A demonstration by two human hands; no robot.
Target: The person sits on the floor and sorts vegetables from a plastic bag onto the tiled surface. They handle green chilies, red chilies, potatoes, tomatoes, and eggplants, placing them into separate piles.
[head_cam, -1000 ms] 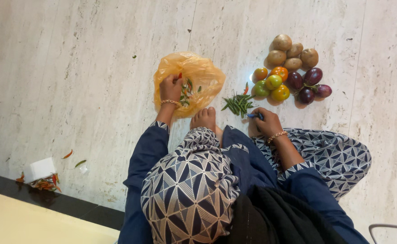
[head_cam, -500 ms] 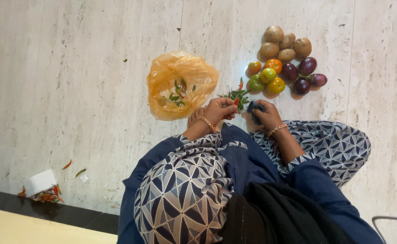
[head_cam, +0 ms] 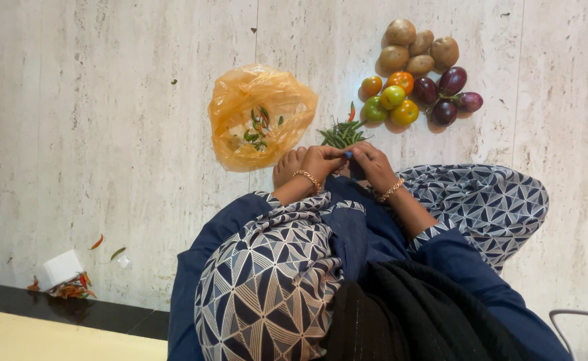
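At the bottom of the view, around six o'clock, the person's lap fills the frame: dark blue sleeves and a cloth printed with white triangles, soft and folded. Just above it, the two hands meet near the centre. The left hand [head_cam: 319, 162], with a thin gold bangle on the wrist, is curled with the fingers pinched together; the right hand [head_cam: 372, 164], also with a bangle, is closed around a small dark blue object [head_cam: 348, 155], perhaps the handle of a knife, but it is too small to tell. Whether a chilli is between the left fingers cannot be seen.

Directly beyond the hands, at about twelve o'clock from them and almost touching the fingertips, lies the pile of green chillies [head_cam: 341, 133]. They are thin, smooth and long, and their long axes point mostly away from the person. Both hands are about equally near to it.

At ten o'clock from the hands lies an orange plastic bag [head_cam: 260, 115], crinkled and thin, with some green and red pieces inside. Farther, at one o'clock, there are round glossy tomatoes [head_cam: 392, 98], green and orange, then dark purple brinjals [head_cam: 451, 93], and farthest the rough brown potatoes [head_cam: 416, 49], all on the pale stone floor [head_cam: 106, 120].
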